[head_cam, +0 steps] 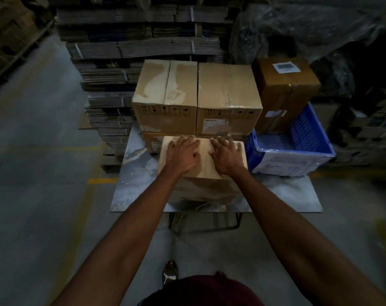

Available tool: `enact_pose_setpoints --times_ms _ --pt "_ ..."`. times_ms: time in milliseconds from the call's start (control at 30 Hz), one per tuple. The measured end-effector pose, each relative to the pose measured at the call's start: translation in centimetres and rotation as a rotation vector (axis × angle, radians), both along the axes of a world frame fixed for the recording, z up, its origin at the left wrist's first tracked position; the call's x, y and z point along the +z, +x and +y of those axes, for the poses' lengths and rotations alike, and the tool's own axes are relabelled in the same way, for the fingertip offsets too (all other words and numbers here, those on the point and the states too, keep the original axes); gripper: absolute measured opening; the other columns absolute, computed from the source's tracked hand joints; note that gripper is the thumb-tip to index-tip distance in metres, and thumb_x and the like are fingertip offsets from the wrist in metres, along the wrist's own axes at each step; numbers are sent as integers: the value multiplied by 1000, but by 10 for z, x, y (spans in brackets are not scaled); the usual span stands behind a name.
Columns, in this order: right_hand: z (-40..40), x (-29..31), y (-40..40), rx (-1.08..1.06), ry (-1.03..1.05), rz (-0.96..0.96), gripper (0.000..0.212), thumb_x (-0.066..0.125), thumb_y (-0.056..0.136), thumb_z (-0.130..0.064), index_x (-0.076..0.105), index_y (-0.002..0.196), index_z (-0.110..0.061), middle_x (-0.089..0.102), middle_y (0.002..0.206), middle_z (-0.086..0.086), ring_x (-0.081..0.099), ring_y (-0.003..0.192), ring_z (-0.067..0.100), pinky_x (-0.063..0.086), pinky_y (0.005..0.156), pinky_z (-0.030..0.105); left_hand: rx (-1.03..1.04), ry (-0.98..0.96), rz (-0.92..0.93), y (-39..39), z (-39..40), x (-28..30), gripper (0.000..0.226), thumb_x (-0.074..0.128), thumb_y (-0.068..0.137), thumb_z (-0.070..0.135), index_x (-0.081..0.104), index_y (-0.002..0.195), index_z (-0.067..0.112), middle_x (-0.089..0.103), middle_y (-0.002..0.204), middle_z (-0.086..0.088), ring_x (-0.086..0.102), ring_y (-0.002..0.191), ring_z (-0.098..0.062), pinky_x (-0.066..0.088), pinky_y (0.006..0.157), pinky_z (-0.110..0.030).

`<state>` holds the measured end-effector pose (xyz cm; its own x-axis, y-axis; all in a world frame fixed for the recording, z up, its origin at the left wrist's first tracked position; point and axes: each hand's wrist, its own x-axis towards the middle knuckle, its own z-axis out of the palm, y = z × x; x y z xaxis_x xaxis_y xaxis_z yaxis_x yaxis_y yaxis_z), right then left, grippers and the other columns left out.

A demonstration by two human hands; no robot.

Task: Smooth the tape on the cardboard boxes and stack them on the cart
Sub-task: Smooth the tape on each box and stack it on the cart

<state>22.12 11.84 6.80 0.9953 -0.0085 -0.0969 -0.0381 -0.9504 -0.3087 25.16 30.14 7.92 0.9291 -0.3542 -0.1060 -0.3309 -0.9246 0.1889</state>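
A small cardboard box (204,164) stands on the grey cart top (134,180) in front of me. My left hand (182,154) lies flat on the left half of its top with fingers spread. My right hand (226,154) presses flat on the right half, fingers straight. Behind this box, two larger taped boxes, one at the left (165,96) and one at the right (228,96), sit side by side on top of lower boxes (151,141) on the cart.
A blue plastic crate (298,138) stands at the cart's right, with a darker labelled box (284,89) behind it. Bundles of flat cardboard (125,49) are piled high at the back. Concrete floor with yellow lines (101,180) lies to the left.
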Motion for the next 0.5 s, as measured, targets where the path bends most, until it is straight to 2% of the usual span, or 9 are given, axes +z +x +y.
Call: enact_pose_setpoints --times_ms 67,200,500 --pt "6 -8 1 34 86 -14 56 34 109 -41 24 161 -24 14 170 5 8 156 31 9 123 57 13 -5 26 2 -6 -6 62 35 99 52 27 157 31 18 166 1 18 151 -28 16 120 -55" --pt "2 -25 -1 39 155 -33 55 31 110 -41 19 162 -26 9 171 3 6 157 26 6 124 51 26 8 -29 -3 -6 -19 65 29 100 60 23 158 33 17 166 0 18 151 -28 16 119 -56" --pt "5 -17 2 75 48 -2 56 27 111 -38 14 163 -24 5 171 2 4 157 26 9 125 52 30 5 -20 -6 -7 -15 65 24 101 63 17 159 35 12 167 2 16 152 -29 15 119 -56"
